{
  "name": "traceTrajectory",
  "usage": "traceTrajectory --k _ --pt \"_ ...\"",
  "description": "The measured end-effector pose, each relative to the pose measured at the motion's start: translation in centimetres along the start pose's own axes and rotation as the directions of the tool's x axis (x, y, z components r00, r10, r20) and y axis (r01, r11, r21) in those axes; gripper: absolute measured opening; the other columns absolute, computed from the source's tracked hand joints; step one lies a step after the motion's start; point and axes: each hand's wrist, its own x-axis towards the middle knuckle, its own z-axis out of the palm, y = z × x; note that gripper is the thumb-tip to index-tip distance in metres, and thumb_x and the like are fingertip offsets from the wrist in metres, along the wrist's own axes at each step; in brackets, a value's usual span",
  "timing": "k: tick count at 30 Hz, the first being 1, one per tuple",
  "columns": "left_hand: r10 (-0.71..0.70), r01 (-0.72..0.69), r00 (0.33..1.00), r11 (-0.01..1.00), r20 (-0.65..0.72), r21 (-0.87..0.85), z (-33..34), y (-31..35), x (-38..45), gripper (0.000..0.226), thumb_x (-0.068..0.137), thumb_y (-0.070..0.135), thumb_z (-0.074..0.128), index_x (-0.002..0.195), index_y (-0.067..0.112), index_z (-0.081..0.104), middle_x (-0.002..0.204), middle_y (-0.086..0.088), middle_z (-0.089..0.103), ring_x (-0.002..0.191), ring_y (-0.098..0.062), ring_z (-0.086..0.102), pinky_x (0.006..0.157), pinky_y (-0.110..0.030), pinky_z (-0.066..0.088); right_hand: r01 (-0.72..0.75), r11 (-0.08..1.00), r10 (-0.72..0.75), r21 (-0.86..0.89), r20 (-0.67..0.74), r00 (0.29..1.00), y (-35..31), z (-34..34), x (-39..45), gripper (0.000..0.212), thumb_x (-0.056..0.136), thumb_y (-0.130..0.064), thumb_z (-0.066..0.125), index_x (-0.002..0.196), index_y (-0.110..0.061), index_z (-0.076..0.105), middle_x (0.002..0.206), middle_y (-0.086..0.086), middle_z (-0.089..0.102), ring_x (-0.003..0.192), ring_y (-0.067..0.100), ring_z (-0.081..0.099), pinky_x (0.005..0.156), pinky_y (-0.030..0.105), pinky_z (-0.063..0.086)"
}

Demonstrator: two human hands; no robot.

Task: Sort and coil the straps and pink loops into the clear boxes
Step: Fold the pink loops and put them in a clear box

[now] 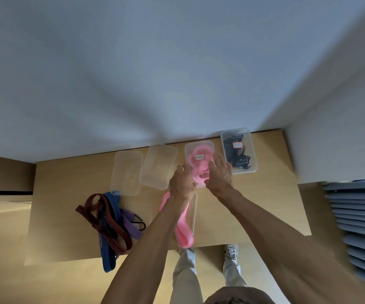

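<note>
Wooden table (pixel 264 205) — both hands, left (pixel 182 183), right (pixel 220 174), fingers straight, pressing pink-loop box (pixel 199 148).

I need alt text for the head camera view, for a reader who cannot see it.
Both hands, left hand and right hand, rest on a clear box of pink loops on a wooden table. Beside it: a box of black straps, two empty boxes, and loose striped straps.
</note>
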Motion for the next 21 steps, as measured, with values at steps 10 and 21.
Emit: traceTrajectory --k 10,21 --pt "0.12 -0.112 0.992 0.984 -0.048 0.136 0.6 0.8 1.0 0.087 0.079 0.039 0.082 0.149 0.014 0.037 0.157 -0.01 0.028 0.143 -0.027 0.032 0.115 -0.035 0.035 0.094 0.995 -0.096 0.028 0.075 0.993 0.7 -0.5 -0.2 0.083 0.083 -0.023 0.078 0.152 -0.013 0.032 0.165 0.002 0.015 0.151 0.021 0.015 0.11 0.037 0.041" --pt "0.191 -0.211 0.977 0.931 0.096 0.299 -0.9 1.8 6.1 0.123 0.07 0.061 0.077 0.156 0.008 0.006 0.164 -0.019 -0.001 0.153 -0.033 0.007 0.122 -0.045 0.017 0.096 0.993 -0.096 -0.065 -0.004 0.995 -0.6 -0.6 4.7 0.085 0.084 -0.03 0.072 0.15 -0.003 0.027 0.164 0.014 0.014 0.153 0.026 0.005 0.125 0.033 0.007"
